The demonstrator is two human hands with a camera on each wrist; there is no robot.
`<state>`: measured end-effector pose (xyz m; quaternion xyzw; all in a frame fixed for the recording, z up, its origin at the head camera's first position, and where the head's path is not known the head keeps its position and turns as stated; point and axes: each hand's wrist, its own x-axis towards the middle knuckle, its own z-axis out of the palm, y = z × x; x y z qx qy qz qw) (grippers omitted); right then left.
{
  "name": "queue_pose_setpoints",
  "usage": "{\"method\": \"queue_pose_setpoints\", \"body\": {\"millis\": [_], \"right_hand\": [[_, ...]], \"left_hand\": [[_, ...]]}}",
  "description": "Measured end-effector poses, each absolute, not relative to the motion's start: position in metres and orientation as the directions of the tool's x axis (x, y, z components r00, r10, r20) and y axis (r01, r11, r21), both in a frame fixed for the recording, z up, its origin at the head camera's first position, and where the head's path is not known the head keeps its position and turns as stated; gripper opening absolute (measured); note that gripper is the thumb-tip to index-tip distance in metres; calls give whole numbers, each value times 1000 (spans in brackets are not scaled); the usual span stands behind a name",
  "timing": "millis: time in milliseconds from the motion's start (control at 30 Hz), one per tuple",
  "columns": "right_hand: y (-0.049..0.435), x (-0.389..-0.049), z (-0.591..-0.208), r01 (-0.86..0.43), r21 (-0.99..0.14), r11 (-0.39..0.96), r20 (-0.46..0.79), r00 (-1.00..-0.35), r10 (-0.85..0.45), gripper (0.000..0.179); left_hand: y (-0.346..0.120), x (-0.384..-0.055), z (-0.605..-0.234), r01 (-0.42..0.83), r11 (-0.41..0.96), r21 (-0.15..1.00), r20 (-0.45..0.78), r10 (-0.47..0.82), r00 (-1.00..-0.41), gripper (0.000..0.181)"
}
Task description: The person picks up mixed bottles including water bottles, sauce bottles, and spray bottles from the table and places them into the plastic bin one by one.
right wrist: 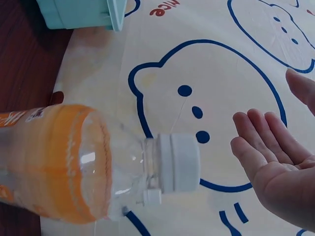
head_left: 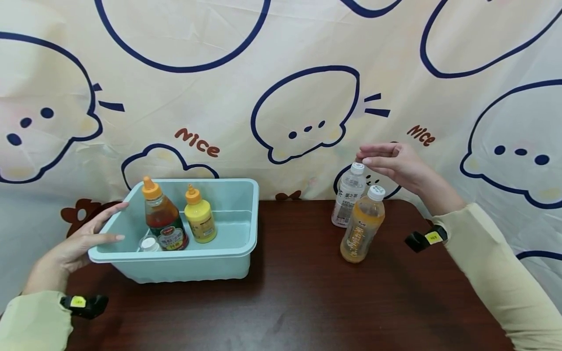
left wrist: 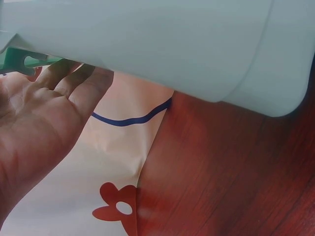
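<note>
My left hand (head_left: 83,241) grips the left end of a light blue plastic bin (head_left: 184,267), thumb over the rim. In the left wrist view the fingers (left wrist: 88,83) reach up under the rim beside a green part (left wrist: 24,61). Inside the bin stand a dark sauce bottle with an orange cap (head_left: 164,219) and a yellow squeeze bottle (head_left: 200,222); a white-capped container (head_left: 150,244) lies low in the corner. My right hand (head_left: 399,165), fingers extended and holding nothing, is just above a clear drink bottle with a white cap (head_left: 349,195). An orange-labelled drink bottle (head_left: 362,226) stands in front of it.
The dark wooden table (head_left: 298,302) carries the bin at left and both drink bottles at right. A cream cloth with blue cartoon outlines (head_left: 228,107) hangs along the table's back edge, close behind the bin and bottles.
</note>
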<state>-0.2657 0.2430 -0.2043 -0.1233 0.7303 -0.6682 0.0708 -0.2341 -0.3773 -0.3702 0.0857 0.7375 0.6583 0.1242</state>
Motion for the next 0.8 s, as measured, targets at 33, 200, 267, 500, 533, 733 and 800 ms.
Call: {"method": "queue_pose_setpoints", "body": {"millis": [33, 200, 267, 500, 533, 733, 800], "right_hand": [[245, -266, -205, -80, -994, 78, 56, -961, -270, 20], [253, -264, -210, -66, -993, 100, 40, -970, -240, 20], [256, -263, -212, -69, -994, 87, 45, -967, -249, 21], [266, -263, -219, -71, -991, 118, 36, -961, -275, 22], [268, -263, -220, -69, -989, 130, 30, -960, -279, 22], [280, -262, -231, -48, -995, 90, 15, -940, -340, 23], [283, -261, -234, -44, -995, 89, 11, -941, -338, 24]], "left_hand": [[-377, -234, -370, -38, 117, 992, -71, 291, -954, 67], [-378, -234, -371, -44, 119, 992, -77, 288, -954, 67], [-378, -234, -371, -44, 121, 992, -78, 288, -955, 68], [-377, -233, -370, -47, 116, 992, -79, 287, -955, 67], [-377, -233, -370, -48, 118, 992, -80, 285, -955, 67], [-376, -233, -371, -40, 117, 992, -72, 286, -956, 67], [-376, -234, -371, -39, 114, 993, -71, 288, -955, 66]]}}
